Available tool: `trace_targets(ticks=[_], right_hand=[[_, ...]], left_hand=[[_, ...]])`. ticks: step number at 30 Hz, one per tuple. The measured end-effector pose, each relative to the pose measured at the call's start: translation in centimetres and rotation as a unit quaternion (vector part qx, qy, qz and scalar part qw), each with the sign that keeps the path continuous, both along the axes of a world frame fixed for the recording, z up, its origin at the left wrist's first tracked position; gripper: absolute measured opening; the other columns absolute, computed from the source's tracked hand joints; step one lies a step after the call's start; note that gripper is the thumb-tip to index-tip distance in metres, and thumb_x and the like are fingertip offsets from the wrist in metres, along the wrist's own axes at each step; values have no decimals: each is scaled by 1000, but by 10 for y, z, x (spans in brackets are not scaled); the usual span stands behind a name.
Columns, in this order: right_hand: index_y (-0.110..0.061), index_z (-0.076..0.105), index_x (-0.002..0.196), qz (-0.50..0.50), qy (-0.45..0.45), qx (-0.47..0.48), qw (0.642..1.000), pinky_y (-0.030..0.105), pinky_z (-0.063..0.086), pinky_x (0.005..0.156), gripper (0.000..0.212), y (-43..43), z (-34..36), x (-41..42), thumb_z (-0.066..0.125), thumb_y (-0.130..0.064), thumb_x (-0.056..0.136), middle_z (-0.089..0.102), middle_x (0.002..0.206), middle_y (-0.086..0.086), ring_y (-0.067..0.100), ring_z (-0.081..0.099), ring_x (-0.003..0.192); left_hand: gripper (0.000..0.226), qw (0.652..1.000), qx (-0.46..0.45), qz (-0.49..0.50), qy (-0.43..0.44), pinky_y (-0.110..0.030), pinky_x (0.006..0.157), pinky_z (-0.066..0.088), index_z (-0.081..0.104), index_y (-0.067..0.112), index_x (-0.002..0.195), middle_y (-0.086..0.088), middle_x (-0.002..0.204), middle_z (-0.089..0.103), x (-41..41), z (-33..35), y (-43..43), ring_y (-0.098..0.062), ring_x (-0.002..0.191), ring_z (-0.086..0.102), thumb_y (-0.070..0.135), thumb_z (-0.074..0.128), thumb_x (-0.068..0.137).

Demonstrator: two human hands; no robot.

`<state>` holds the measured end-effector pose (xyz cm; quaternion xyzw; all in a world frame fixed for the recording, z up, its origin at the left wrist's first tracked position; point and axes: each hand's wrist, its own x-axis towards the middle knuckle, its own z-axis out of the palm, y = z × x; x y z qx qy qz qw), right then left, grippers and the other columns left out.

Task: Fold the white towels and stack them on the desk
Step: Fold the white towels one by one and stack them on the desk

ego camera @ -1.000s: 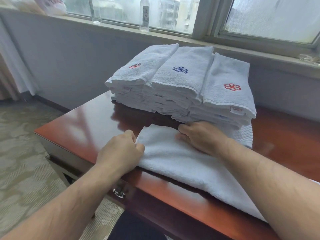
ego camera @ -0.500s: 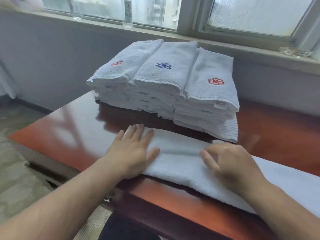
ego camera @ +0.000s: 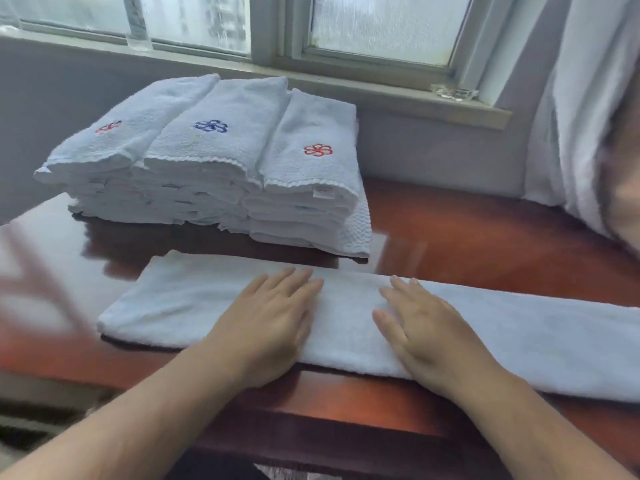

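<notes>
A long white towel [ego camera: 187, 299], folded into a narrow strip, lies across the front of the red-brown desk [ego camera: 467, 237] and runs off the right edge of the view. My left hand [ego camera: 270, 320] presses flat on its middle with straight fingers. My right hand [ego camera: 422, 327] lies flat on the towel a short way to the right, fingers also straight. Behind them stands a stack of folded white towels [ego camera: 214, 174] in three side-by-side piles, the top ones embroidered with red and blue flowers.
A window sill [ego camera: 381, 88] runs along the grey wall behind the stack, with a bottle [ego camera: 136, 26] at its left. A white curtain [ego camera: 581, 116] hangs at the right, reaching the desk's back corner. The desk's front edge is just below my wrists; patterned carpet at lower left.
Both hands went from gripping the towel's left end to lying flat on it. They have slid rightwards along the strip, and the view has shifted right.
</notes>
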<state>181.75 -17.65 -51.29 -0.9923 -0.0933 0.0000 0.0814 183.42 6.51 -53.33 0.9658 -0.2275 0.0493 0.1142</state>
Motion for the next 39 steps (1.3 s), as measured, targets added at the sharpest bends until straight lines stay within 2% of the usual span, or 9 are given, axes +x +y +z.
trace_targets(ticks=[6, 14, 21, 24, 26, 28, 31, 35, 39], right_hand=[[-27, 37, 155, -137, 17, 60, 989, 31, 16, 121, 56, -94, 23, -26, 29, -49, 104, 20, 167, -8, 11, 9, 155], [-41, 15, 159, -312, 46, -3, 949, 47, 3, 124, 67, -217, -28, -31, 16, -66, 97, 3, 170, -12, 18, -1, 156], [-21, 55, 145, -292, -144, 155, 933, 30, 16, 124, 43, -212, -35, -31, 42, -21, 104, 39, 160, -1, 14, 23, 151], [-20, 67, 127, -350, -286, 263, 852, -3, 29, 92, 38, -197, -30, -57, 54, -18, 91, 59, 134, -8, -4, 45, 122], [-25, 70, 118, -439, -308, 401, 742, 8, 39, 82, 43, -194, -28, -74, 52, -25, 79, 61, 114, -15, 1, 55, 104], [-13, 72, 99, -477, -310, 584, 579, 21, 47, 78, 27, -198, -22, -84, 53, -17, 80, 60, 92, -8, 11, 57, 88], [7, 55, 130, -481, -279, 736, 386, 33, 52, 99, 36, -205, -5, -91, 50, -8, 97, 57, 115, 14, 25, 61, 111], [6, 51, 131, -462, -218, 773, 376, 45, 49, 107, 38, -204, 9, -82, 49, -7, 95, 60, 124, 20, 34, 58, 127], [-4, 66, 109, -445, -178, 766, 428, 50, 59, 90, 18, -193, 6, -67, 58, -4, 93, 76, 105, 17, 34, 75, 95]], left_hand=[[53, 985, -6, -143, -90, -34, 115, 30, 36, 29, 154, 7, 158, 38, 20, 14, -98, -16, 144, 34, 20, 44, 102], [75, 988, 43, -151, 16, -35, 121, 1, 9, 35, 156, 6, 169, 2, 28, -12, -156, -14, 154, 0, 69, -2, 90], [78, 990, 42, -136, 20, -35, 122, -4, 2, 36, 157, 7, 169, -5, 31, -17, -156, -14, 155, -5, 71, -4, 87], [81, 990, 42, -135, 13, -36, 122, -2, 3, 36, 157, 7, 169, -4, 33, -18, -156, -15, 155, -3, 71, -6, 85], [84, 990, 40, -136, 13, -35, 122, -2, 4, 37, 157, 7, 169, -3, 33, -19, -156, -14, 155, -2, 73, -9, 82], [83, 990, 36, -137, 14, -35, 121, -2, 3, 38, 156, 8, 169, -3, 33, -21, -156, -14, 155, -3, 73, -10, 82], [81, 990, 35, -137, 6, -34, 121, -2, 5, 38, 156, 8, 169, -1, 33, -22, -156, -14, 154, -1, 72, -9, 84], [76, 990, 40, -135, 3, -35, 121, -1, 5, 37, 157, 7, 169, 0, 34, -23, -156, -15, 155, 0, 70, -2, 89], [78, 990, 37, -136, -4, -35, 121, 0, 10, 36, 156, 5, 169, 3, 34, -23, -157, -17, 155, 2, 70, -6, 87]])
